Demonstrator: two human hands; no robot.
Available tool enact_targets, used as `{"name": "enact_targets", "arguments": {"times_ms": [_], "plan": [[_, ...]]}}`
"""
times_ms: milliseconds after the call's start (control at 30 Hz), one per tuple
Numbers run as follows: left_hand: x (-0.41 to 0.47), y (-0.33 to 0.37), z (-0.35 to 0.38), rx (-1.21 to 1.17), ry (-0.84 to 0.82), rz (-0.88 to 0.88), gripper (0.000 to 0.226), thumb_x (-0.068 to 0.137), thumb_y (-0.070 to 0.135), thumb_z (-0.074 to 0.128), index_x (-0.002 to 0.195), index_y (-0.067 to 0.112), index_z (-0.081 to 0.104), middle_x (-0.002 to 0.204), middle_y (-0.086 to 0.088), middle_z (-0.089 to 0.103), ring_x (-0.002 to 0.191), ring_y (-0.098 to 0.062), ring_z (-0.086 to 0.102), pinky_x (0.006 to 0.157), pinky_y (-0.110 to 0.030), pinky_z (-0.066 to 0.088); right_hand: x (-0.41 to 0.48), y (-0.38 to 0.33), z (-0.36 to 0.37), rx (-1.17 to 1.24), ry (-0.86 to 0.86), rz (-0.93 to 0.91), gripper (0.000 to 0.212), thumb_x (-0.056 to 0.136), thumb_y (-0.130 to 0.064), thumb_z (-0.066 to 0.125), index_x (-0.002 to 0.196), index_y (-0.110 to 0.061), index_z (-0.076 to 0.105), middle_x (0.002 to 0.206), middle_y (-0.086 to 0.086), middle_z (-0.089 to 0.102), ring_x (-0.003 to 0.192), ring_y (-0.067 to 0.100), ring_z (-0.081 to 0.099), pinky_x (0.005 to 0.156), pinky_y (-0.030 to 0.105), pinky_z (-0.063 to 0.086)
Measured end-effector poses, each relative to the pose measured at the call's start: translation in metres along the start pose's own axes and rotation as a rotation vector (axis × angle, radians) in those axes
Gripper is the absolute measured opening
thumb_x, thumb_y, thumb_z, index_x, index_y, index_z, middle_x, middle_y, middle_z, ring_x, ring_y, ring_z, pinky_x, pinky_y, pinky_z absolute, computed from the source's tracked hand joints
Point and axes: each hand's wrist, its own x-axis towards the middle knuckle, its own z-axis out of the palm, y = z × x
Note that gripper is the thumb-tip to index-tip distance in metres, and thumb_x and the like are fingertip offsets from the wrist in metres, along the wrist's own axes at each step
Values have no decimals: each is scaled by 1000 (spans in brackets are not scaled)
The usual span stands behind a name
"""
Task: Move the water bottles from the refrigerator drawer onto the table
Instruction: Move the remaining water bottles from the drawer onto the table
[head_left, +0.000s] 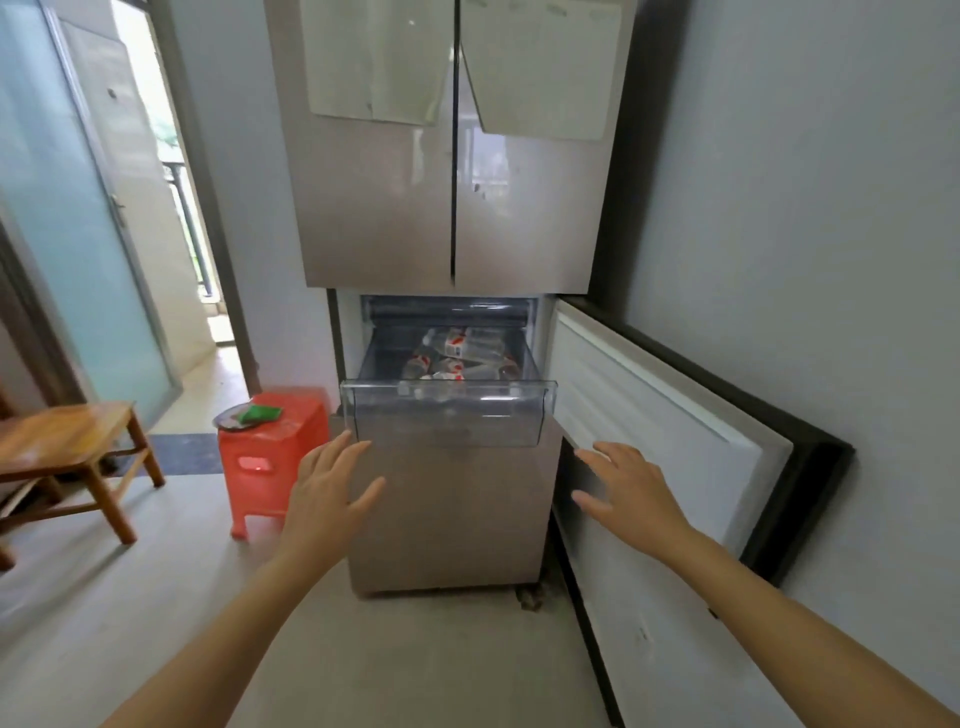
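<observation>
in front of you stands a tall refrigerator (395, 208) with glossy beige-pink glass doors. two pale sheets of paper (374, 57) hang on the upper doors, and any writing on them is too faint to read. its lower door (665, 431) is swung open to your right, showing a flat white inner panel edged by a dark frame. at the far left is a low wooden table (67, 436) with a warm orange grain and square legs. between the table and the refrigerator sits a red plastic stool (270, 467). a clear plastic drawer (447, 415) with a curved front lip is pulled out of the open compartment. your left hand (327, 493) is spread open and holds nothing, its fingertips at the drawer's lower left corner; you cannot tell whether they touch it. your right hand (628, 493) is also open and empty, fingers splayed, just right of the drawer in front of the door's white panel. the water bottles (457, 353) lie on their sides in the drawer, clear plastic with red-and-white labels, the print too blurred to read. a small grey plate (228, 418) holding a green item (262, 413) rests on the stool.
</observation>
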Motion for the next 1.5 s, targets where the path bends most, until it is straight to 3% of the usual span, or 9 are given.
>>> {"name": "enact_targets", "arguments": {"times_ms": [300, 600, 767, 900, 1133, 1333, 1433, 1500], "plan": [[57, -30, 20, 98, 16, -156, 49, 86, 25, 61, 132, 14, 48, 146, -9, 38, 135, -28, 31, 110, -43, 25, 115, 1, 47, 109, -107, -139, 57, 94, -43, 42, 145, -27, 22, 154, -2, 18, 142, 16, 12, 114, 35, 13], [188, -78, 47, -9, 111, -158, 44, 87, 19, 59, 129, 10, 51, 142, -12, 43, 132, -30, 36, 108, -49, 28, 266, -13, 66, 135, -8, -144, 55, 93, -40, 46, 143, -25, 27, 151, -2, 24, 139, 17, 20, 113, 35, 20], [266, -86, 74, -127, 93, -118, 39, 89, 20, 57, 126, 10, 54, 140, -10, 45, 131, -27, 38, 107, -42, 28, 343, -8, 59, 151, 43, -87, 51, 91, -35, 51, 138, -21, 37, 144, 1, 36, 133, 18, 30, 110, 34, 26], [306, -94, 95, -164, 16, -74, 37, 87, 17, 59, 123, 8, 56, 131, -10, 52, 124, -27, 45, 103, -38, 33, 367, 3, 77, 234, 25, 6, 47, 90, -27, 55, 134, -15, 44, 138, 4, 43, 130, 21, 35, 106, 28, 28], [341, -92, 143, -170, -118, -62, 35, 86, 18, 61, 119, 6, 58, 126, -9, 54, 119, -25, 48, 98, -30, 33, 394, 47, 113, 295, -36, 128, 40, 86, -21, 62, 124, -12, 55, 128, 7, 52, 120, 27, 46, 99, 32, 37], [379, -76, 178, -146, -171, -82, 28, 86, 16, 60, 113, 7, 61, 119, -7, 56, 114, -23, 49, 89, -23, 32, 437, 73, 132, 337, -120, 123, 35, 87, -21, 59, 120, -11, 56, 121, 6, 52, 113, 24, 49, 88, 23, 36], [393, -74, 192, -97, -244, -108, 31, 85, 27, 59, 110, 9, 61, 116, -5, 56, 111, -22, 50, 84, -23, 32, 466, 78, 147, 333, -243, 74, 25, 87, -25, 59, 109, -14, 58, 111, 6, 57, 98, 19, 54, 70, 19, 36], [404, -74, 200, -44, -296, -106, 49, 79, 46, 52, 111, 12, 61, 115, -5, 57, 109, -22, 50, 83, -24, 35, 483, 77, 155, 333, -332, 34, 23, 88, -24, 57, 110, -20, 55, 106, 1, 53, 95, 16, 51, 66, 16, 34]]}}
